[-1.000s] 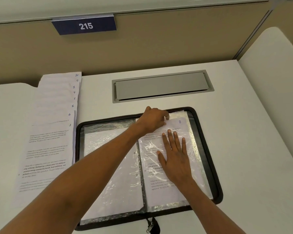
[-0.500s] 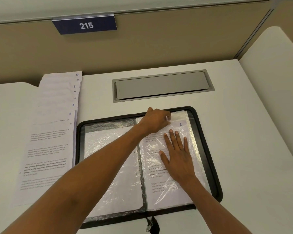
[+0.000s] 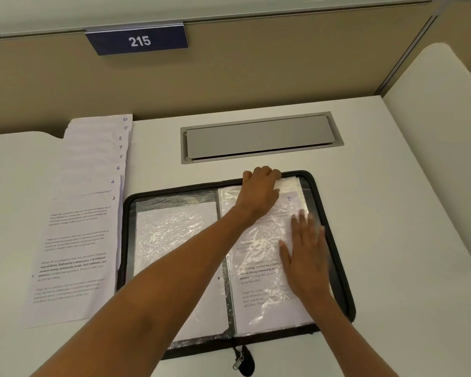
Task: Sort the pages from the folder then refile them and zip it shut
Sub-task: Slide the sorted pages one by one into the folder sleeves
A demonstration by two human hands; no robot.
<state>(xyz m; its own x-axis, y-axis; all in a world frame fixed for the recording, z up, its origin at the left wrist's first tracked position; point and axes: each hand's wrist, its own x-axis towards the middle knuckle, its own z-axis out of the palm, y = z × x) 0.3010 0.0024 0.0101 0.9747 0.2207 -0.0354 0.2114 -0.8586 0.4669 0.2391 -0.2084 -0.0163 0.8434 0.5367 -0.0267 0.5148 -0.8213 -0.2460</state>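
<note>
Pressing page 2 (image 3: pixel 259 289) flat in the folder (image 3: pixel 340 268).
At the folder's far edge the left hand (image 3: pixel 260 189) has its grip pinched on the sleeve (image 3: pixel 288 183); the right hand (image 3: pixel 306 257) lies flat, grip wide.

Right hand (image 3: pixel 306 257) has slid toward the right edge of page 2 (image 3: pixel 261 317). Left hand (image 3: pixel 260 190) has shifted up to the top edge of the sleeve (image 3: pixel 291 183).

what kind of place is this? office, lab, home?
Most likely an office or study cubicle: a white desk enclosed by tan partition panels, a blue number plate reading 215 on the partition's top rail, and a grey cable flap set into the desk top.
</note>
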